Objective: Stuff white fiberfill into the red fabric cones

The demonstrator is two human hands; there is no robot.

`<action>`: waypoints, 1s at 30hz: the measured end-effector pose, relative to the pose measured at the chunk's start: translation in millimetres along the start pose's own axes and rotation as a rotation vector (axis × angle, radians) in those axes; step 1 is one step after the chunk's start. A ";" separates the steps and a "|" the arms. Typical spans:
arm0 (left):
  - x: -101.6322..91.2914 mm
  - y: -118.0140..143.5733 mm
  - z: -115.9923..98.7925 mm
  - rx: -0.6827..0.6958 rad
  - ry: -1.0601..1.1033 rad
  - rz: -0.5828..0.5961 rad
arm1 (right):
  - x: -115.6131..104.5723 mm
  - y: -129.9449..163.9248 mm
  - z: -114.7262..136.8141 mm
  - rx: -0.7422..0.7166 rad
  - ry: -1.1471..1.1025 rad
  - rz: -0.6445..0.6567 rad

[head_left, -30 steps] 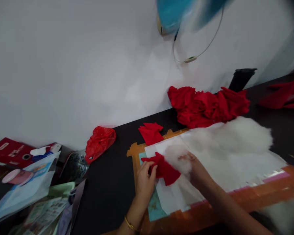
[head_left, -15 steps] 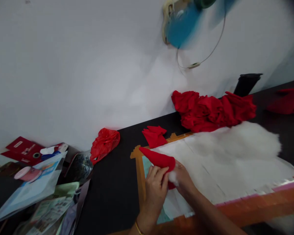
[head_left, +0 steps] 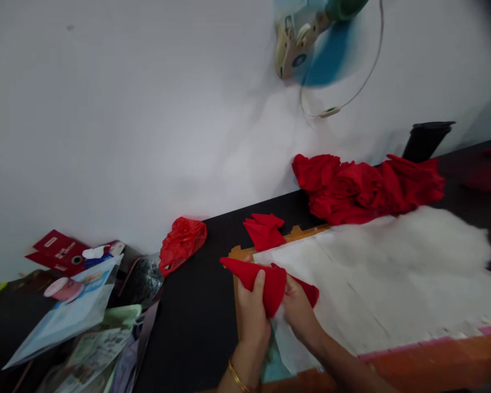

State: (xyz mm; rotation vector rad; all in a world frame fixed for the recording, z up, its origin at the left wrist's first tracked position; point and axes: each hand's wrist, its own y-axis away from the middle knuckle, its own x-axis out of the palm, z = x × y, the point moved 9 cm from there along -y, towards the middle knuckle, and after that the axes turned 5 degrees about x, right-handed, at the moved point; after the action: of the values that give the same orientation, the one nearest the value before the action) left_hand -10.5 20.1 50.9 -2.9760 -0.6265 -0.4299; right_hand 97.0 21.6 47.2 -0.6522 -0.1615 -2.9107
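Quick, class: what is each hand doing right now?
Left hand: closed on the red fabric cone.
Right hand: closed on the same red fabric cone, at its wide end.

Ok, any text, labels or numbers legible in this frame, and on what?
None can be read.
Red card packet by the wall: white print, too blurred.
Papers and plastic sleeves at lower left: printing too small.
Red fabric cone in both hands: no marking.
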 end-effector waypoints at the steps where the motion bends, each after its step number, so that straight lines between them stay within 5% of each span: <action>1: -2.4 0.8 4.0 -0.041 0.056 -0.057 | -2.3 1.2 -1.1 0.002 0.026 -0.002; 5: -8.2 -2.8 11.9 -0.134 0.248 -0.145 | -15.8 10.9 -5.4 -0.018 0.170 0.024; 11: -7.0 -4.8 11.7 -0.119 0.245 -0.107 | -50.7 19.3 -17.3 -0.075 0.231 -0.199; 20: 7.8 29.4 14.3 -0.041 0.058 -0.004 | -17.2 27.8 -15.7 0.079 -0.243 -0.125; 26: 15.2 29.8 5.3 -0.096 0.135 0.062 | -27.5 33.2 -19.0 -0.067 0.090 -0.042; 30: 28.6 38.2 11.7 -0.134 0.106 0.164 | -22.7 26.6 -8.8 -0.102 0.115 0.011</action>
State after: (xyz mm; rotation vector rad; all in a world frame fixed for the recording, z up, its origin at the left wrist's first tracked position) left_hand 33.0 -2.3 47.4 -3.0722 -0.3530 -0.6337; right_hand 118.2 -2.8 31.3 -0.4967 0.0048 -2.9516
